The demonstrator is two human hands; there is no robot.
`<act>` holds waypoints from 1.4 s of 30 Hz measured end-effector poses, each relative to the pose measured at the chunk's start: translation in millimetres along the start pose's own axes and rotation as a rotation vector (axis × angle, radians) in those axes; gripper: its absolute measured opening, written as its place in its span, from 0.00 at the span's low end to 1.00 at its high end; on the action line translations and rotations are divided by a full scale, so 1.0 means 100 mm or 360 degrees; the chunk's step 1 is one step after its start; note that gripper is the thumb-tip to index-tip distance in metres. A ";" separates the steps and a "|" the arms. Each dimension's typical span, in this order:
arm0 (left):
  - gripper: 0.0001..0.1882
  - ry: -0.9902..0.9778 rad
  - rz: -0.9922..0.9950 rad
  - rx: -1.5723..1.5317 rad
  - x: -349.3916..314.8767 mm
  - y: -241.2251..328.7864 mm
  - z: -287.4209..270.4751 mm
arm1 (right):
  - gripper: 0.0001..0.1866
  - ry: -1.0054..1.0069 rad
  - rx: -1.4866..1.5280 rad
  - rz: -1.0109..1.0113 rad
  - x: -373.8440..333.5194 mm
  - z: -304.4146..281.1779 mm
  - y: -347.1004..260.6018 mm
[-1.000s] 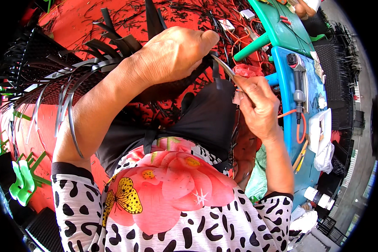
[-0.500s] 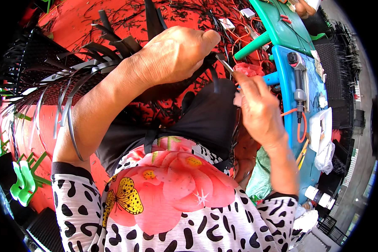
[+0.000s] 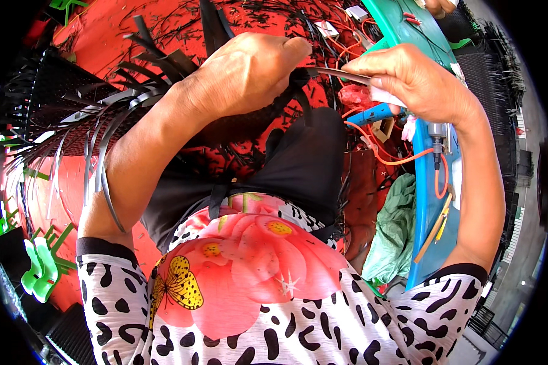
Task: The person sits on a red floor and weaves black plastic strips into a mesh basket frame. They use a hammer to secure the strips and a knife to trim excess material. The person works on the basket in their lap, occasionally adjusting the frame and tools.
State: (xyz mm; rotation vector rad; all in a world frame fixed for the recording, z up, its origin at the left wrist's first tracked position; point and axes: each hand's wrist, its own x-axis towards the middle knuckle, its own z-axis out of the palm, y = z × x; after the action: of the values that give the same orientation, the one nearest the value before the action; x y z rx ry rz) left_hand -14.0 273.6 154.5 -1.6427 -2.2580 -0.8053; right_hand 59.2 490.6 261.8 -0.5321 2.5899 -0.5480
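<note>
My left hand (image 3: 249, 70) is closed on the edge of a dark woven piece (image 3: 243, 131), which lies mostly hidden beneath the hand and forearm. From its knuckle side a narrow dark strip (image 3: 338, 74) runs across to my right hand (image 3: 417, 79), which pinches the strip's far end between thumb and fingers. The strip looks nearly straight. Something white (image 3: 388, 97) sits at the right fingers; I cannot tell whether it is a wrap or held. Loose flat black strips (image 3: 106, 143) fan out from the woven piece, some curling over my left forearm.
A blue stool (image 3: 429, 225) at the right bears a tool with an orange hose (image 3: 402, 161). Behind it stands a green stool (image 3: 383, 18), with another person's hand (image 3: 439, 7) near it. A green bag (image 3: 393, 231) lies beside my leg. Black scraps litter the red floor (image 3: 103, 30).
My right hand has moved right and up, away from the left hand, and the strip now stretches between them. My left hand has shifted slightly left.
</note>
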 end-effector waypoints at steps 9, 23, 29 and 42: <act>0.17 0.0026 0.0055 0.0023 0.01 0.00 -0.01 | 0.17 0.0074 0.0541 0.0125 -0.18 0.41 0.19; 0.22 -0.0070 0.0096 0.0100 0.07 0.02 -0.01 | 0.18 0.0696 0.1931 0.0185 -0.18 1.24 -0.06; 0.23 -0.0084 0.0117 0.0124 0.07 0.03 -0.01 | 0.17 0.0718 0.2182 0.0138 -0.15 1.28 -0.09; 0.21 -0.0058 0.0011 0.0059 0.03 0.07 -0.01 | 0.23 0.0753 0.1502 0.0010 -0.15 1.36 -0.03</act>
State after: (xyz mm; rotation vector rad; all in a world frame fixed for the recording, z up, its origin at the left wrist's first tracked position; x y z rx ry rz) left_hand -8.8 276.7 158.8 -1.6611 -2.2759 -0.7336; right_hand 138.8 455.3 155.6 -0.0604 2.3219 -1.9170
